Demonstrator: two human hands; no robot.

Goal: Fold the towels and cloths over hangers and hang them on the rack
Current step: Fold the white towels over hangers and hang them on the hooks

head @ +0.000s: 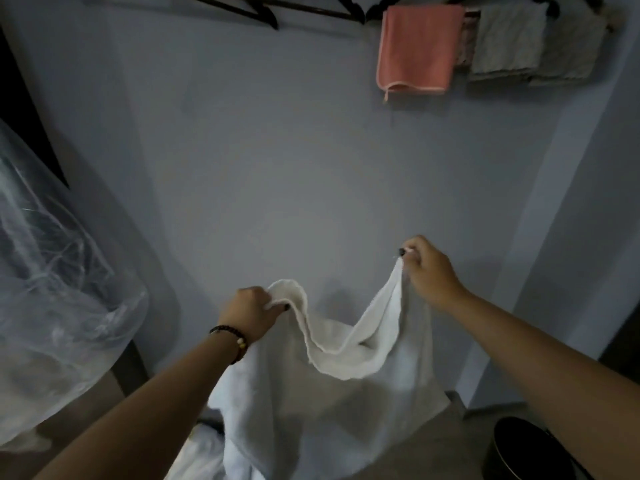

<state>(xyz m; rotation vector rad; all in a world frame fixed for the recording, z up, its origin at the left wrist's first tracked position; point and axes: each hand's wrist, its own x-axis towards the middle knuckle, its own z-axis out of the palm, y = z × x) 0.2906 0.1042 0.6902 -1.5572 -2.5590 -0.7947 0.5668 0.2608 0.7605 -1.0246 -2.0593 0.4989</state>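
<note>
Head view, looking forward and down: two bare forearms reach out from the bottom corners, and between them hangs a white towel [332, 403]. At the very bottom, below the left forearm, more white fabric [197, 459] lies bunched, and in the lower right corner sits a round black container [519, 452], partly cut off by the right forearm. The left hand [247, 315], with a dark beaded bracelet [230, 342] at the wrist, has its fingers curled round a gathered fold of the towel's upper edge. The right hand [427, 268] is held higher and further out, pinching the opposite corner of the same edge between thumb and fingers. The two hands are well apart, and the edge sags in a deep loop between them, while the rest of the towel drapes down toward the floor. To the left, a bulky clear plastic bag [59, 296] rests on a dark piece of furniture whose shape is hard to make out. Behind everything stands a plain pale grey wall [277, 168]. High up at the top of the frame runs a dark rack [311, 6] with bare dark hangers [249, 10] on its left part. Further right on it hang a pink cloth [417, 46] with a lighter border, and just beside it several grey cloths [512, 43], overlapping one another
</note>
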